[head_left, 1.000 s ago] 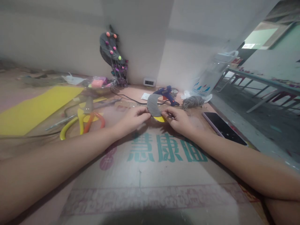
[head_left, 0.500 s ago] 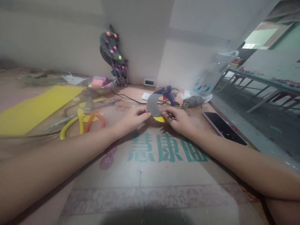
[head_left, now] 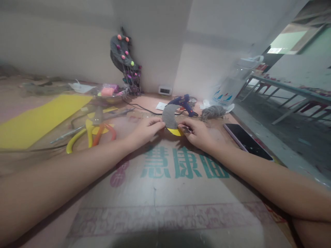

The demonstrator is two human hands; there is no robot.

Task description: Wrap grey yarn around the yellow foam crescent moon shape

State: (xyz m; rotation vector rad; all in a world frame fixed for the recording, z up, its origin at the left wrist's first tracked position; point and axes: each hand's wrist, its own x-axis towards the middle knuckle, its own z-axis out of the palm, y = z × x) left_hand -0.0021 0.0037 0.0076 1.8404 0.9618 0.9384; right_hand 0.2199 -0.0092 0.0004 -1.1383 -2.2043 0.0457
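The left hand (head_left: 147, 132) and right hand (head_left: 194, 132) pinch a grey crescent (head_left: 170, 117); below them, green lettering (head_left: 186, 164) reads "慧康".

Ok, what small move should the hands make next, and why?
Probably extend the gray wrapping one turn down the crescent: its yellow end shows bare below the gray, while the left hand and right hand are on either side near that boundary.

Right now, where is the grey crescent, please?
In the head view, the grey crescent is near the centre, between the left hand and the right hand, in front of the blue glue gun.
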